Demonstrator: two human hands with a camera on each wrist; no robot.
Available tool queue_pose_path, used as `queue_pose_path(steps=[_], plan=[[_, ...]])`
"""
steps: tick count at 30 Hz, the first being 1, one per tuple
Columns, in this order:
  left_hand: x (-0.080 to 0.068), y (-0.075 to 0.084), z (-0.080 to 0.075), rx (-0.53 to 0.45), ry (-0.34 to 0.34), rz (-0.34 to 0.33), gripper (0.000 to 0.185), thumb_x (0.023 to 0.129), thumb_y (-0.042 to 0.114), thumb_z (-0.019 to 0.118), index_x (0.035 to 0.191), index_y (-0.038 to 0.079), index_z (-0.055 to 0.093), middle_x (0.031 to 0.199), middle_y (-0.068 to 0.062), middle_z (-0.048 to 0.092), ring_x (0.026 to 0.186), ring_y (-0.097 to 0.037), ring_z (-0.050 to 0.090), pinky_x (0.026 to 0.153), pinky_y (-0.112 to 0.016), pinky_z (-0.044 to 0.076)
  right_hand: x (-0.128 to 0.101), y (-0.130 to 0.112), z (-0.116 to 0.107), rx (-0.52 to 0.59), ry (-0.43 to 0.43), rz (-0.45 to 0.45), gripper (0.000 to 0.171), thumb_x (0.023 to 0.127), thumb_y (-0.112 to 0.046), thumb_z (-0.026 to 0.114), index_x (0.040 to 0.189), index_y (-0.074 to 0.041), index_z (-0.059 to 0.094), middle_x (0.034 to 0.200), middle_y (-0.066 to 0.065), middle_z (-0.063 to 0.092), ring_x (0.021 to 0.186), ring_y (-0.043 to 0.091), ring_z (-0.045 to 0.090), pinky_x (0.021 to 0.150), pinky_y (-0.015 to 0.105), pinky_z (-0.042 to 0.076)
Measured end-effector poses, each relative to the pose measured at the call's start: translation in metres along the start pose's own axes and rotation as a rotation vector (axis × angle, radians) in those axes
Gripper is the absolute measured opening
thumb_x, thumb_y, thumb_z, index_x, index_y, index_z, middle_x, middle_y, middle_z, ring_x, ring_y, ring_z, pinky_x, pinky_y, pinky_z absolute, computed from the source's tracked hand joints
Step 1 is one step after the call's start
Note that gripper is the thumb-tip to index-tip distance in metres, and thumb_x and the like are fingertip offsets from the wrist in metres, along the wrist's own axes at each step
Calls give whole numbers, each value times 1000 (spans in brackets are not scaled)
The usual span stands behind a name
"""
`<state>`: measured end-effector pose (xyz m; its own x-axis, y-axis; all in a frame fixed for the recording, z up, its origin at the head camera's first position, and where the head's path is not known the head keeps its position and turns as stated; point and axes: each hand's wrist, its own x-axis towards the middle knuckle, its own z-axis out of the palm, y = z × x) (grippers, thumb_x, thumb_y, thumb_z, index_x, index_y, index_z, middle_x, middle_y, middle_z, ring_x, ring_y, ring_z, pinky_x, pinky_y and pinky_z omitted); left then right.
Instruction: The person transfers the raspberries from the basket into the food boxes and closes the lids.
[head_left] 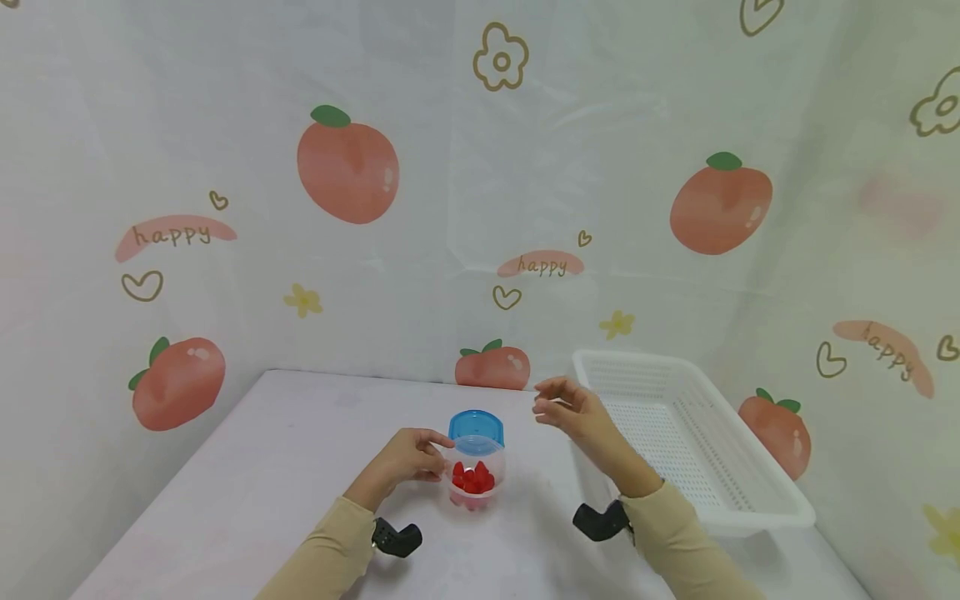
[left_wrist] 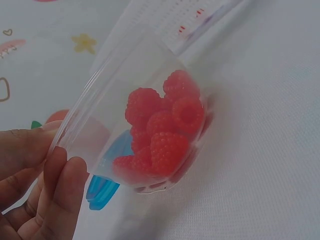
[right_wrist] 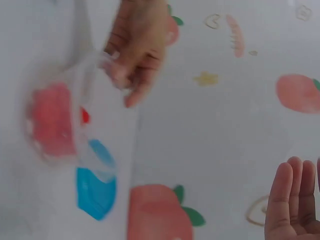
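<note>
A clear plastic cup (head_left: 476, 472) stands on the white table (head_left: 285, 467), with several red raspberries (left_wrist: 162, 130) in it. My left hand (head_left: 411, 455) holds it by the rim, fingers (left_wrist: 60, 190) on its left side. Just behind the cup lies a blue lid (head_left: 476, 427). My right hand (head_left: 573, 411) hovers empty in the air to the right of the cup, fingers loosely bent. In the right wrist view the cup (right_wrist: 55, 122) and lid (right_wrist: 95, 190) are blurred.
A white perforated basket (head_left: 720, 492) sits at the table's right side, beside my right forearm. Walls covered with a fruit-print sheet close in the table at the back and sides.
</note>
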<state>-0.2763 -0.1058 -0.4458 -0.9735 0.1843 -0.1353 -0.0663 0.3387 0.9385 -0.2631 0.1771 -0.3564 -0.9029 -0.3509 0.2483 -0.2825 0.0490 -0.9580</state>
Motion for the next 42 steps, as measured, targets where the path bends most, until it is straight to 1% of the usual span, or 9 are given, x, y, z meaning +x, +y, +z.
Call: queue_pose_path(steps=[6, 14, 17, 20, 26, 28, 31, 35, 42], plan=[[-1, 1, 0, 2, 0, 2, 33, 81, 5, 74, 113, 3, 66, 82, -8, 64, 68, -18, 64, 68, -33, 60, 4, -21, -35, 88, 105, -69, 17, 96, -3, 55, 106, -16, 56, 100, -3, 57, 91, 7, 62, 84, 21, 55], [0, 0, 1, 3, 6, -3, 33, 82, 6, 74, 113, 4, 67, 82, -8, 64, 68, -18, 64, 69, -32, 60, 11, -17, -79, 194, 338, -124, 16, 98, -4, 52, 112, -12, 51, 93, -7, 59, 85, 7, 62, 79, 22, 56], [1, -1, 1, 3, 8, -5, 33, 82, 6, 74, 114, 4, 67, 82, -8, 64, 67, -18, 65, 68, -32, 60, 15, -9, -92, 182, 422, -106, 18, 98, -5, 53, 114, -9, 46, 90, -8, 59, 81, 6, 62, 77, 21, 56], [2, -2, 1, 2, 9, -7, 33, 81, 6, 75, 113, 5, 67, 82, -8, 65, 68, -18, 65, 68, -32, 60, 17, 1, -103, 106, 452, -51, 21, 98, -8, 54, 116, -6, 44, 89, -10, 58, 80, 3, 63, 76, 19, 55], [2, -1, 1, -2, 4, -10, 33, 82, 7, 75, 113, 5, 67, 83, -9, 65, 68, -18, 65, 69, -32, 60, 17, 24, -122, -114, 418, 61, 38, 98, -14, 55, 125, 8, 40, 89, -13, 57, 80, -1, 61, 75, 16, 55], [2, -1, 1, -4, 5, -12, 32, 82, 6, 74, 113, 5, 67, 83, -9, 65, 68, -17, 65, 69, -32, 60, 17, 32, -127, -210, 371, 111, 44, 99, -17, 55, 129, 11, 39, 95, -7, 59, 83, 0, 61, 76, 17, 55], [1, 0, 0, 3, 2, -4, 32, 82, 6, 74, 113, 4, 67, 83, -9, 65, 68, -17, 65, 68, -32, 60, 15, 44, -132, -330, 262, 186, 51, 99, -21, 55, 134, 12, 38, 111, 12, 61, 93, 9, 62, 80, 22, 56], [1, 0, 0, 17, -1, 6, 32, 82, 6, 74, 113, 4, 66, 82, -8, 65, 68, -18, 64, 68, -32, 60, 12, 57, -137, -374, 157, 274, 53, 98, -22, 56, 135, 12, 38, 124, 27, 55, 104, 25, 62, 84, 30, 57], [-1, 1, 0, 19, -12, 13, 33, 82, 6, 74, 114, 3, 66, 82, -8, 64, 68, -18, 63, 69, -33, 60, 5, 72, -145, -370, 76, 377, 49, 95, -16, 59, 130, 13, 41, 118, 19, 59, 99, 21, 62, 84, 36, 56]])
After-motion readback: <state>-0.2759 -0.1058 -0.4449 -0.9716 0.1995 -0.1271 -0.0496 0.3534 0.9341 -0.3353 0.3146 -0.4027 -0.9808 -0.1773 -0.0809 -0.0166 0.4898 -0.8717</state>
